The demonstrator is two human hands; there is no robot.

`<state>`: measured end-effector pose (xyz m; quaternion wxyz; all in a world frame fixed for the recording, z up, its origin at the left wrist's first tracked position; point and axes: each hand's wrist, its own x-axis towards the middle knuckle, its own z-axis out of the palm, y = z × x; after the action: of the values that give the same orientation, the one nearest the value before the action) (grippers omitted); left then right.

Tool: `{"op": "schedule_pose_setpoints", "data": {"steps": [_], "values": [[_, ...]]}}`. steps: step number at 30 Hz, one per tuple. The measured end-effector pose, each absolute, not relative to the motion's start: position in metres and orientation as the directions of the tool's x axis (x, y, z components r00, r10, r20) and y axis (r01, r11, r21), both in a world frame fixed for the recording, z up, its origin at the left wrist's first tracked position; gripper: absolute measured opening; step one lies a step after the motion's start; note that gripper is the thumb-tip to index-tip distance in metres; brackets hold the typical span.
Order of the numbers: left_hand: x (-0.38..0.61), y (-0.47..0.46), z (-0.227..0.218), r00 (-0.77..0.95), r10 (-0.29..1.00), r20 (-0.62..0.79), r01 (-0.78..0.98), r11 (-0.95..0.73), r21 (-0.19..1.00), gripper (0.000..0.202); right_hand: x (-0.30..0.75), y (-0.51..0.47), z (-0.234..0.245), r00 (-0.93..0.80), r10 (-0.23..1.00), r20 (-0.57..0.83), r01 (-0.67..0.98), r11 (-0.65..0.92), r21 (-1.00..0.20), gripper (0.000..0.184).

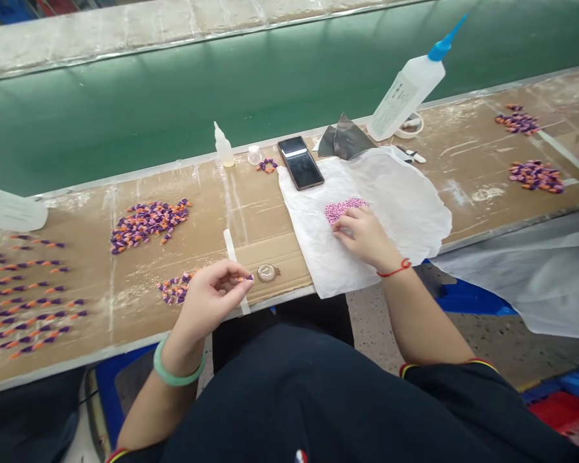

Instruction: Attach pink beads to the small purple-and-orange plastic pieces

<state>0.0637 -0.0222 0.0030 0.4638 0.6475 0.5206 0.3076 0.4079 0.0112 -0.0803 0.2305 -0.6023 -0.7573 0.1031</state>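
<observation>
My left hand point(212, 297) is closed in a pinch on a small purple-and-orange piece point(246, 278), whose tip shows between thumb and forefinger. Just right of it on the cardboard lies a small round container point(266, 272) with a shiny face. A loose heap of purple-and-orange pieces point(176, 287) is partly hidden behind the left hand. My right hand point(364, 235) reaches to the near edge of a patch of tiny pink-and-white pieces point(342, 209) on a crumpled white sheet point(405, 199). Its thumb and fingertips are drawn together; whatever they hold is too small to make out.
A phone point(301, 163) overlaps the sheet's far-left edge. Behind stand a small dropper bottle point(224, 148), a clear cap point(254, 154) and a large tilted blue-tipped bottle point(405, 96). A bigger purple-orange heap point(147, 225) lies left, rows of joined pieces point(33, 318) farther left.
</observation>
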Motion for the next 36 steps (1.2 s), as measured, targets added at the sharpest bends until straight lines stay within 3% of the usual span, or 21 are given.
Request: {"op": "schedule_pose_setpoints", "data": {"steps": [5, 7, 12, 14, 16, 17, 19, 21, 26, 30, 34, 36], "values": [[0.068, -0.025, 0.008, 0.378, 0.925, -0.040, 0.381, -0.116, 0.917, 0.011, 0.407, 0.018, -0.079, -0.364, 0.922, 0.133, 0.899, 0.385, -0.209, 0.019], [0.068, -0.025, 0.010, 0.409, 0.912, -0.002, 0.350, -0.155, 0.924, 0.011, 0.405, 0.019, -0.078, -0.370, 0.923, 0.107, 0.903, 0.384, -0.192, 0.020], [0.077, -0.030, 0.009, 0.394, 0.919, -0.001, 0.288, -0.123, 0.950, 0.017, 0.392, 0.009, -0.066, -0.294, 0.946, 0.137, 0.885, 0.324, -0.334, 0.015], [0.086, -0.033, 0.006, 0.374, 0.927, -0.020, 0.228, -0.071, 0.971, 0.016, 0.379, -0.001, -0.056, -0.280, 0.948, 0.153, 0.811, 0.319, -0.491, 0.013], [0.098, -0.035, 0.002, 0.362, 0.931, -0.049, 0.144, -0.004, 0.990, 0.010, 0.358, -0.014, -0.045, -0.205, 0.964, 0.168, 0.476, 0.248, -0.844, 0.012], [0.105, -0.036, 0.001, 0.362, 0.930, -0.064, 0.103, 0.028, 0.994, 0.012, 0.346, -0.021, -0.039, -0.165, 0.970, 0.180, 0.290, 0.222, -0.931, 0.012], [0.115, -0.037, -0.001, 0.374, 0.924, -0.081, 0.032, 0.074, 0.997, 0.028, 0.322, -0.032, -0.030, -0.108, 0.968, 0.225, 0.050, 0.231, -0.972, 0.011], [0.122, -0.038, -0.003, 0.389, 0.919, -0.071, -0.024, 0.087, 0.996, 0.038, 0.302, -0.039, -0.023, -0.085, 0.961, 0.263, -0.021, 0.263, -0.965, 0.010], [0.125, -0.044, -0.006, 0.365, 0.930, -0.046, -0.115, 0.094, 0.989, 0.042, 0.280, -0.045, -0.024, 0.020, 0.910, 0.413, 0.176, 0.404, -0.898, 0.008], [0.121, -0.045, -0.005, 0.358, 0.928, -0.107, -0.147, 0.169, 0.975, 0.041, 0.280, -0.043, -0.026, 0.023, 0.834, 0.551, 0.362, 0.507, -0.782, 0.009], [0.117, -0.040, -0.001, 0.371, 0.904, -0.211, -0.180, 0.294, 0.939, 0.035, 0.280, -0.043, -0.022, -0.029, 0.831, 0.556, 0.498, 0.494, -0.713, 0.012], [0.117, -0.038, -0.001, 0.362, 0.895, -0.261, -0.196, 0.347, 0.917, 0.034, 0.277, -0.045, -0.020, 0.028, 0.874, 0.485, 0.426, 0.428, -0.797, 0.011]]}}
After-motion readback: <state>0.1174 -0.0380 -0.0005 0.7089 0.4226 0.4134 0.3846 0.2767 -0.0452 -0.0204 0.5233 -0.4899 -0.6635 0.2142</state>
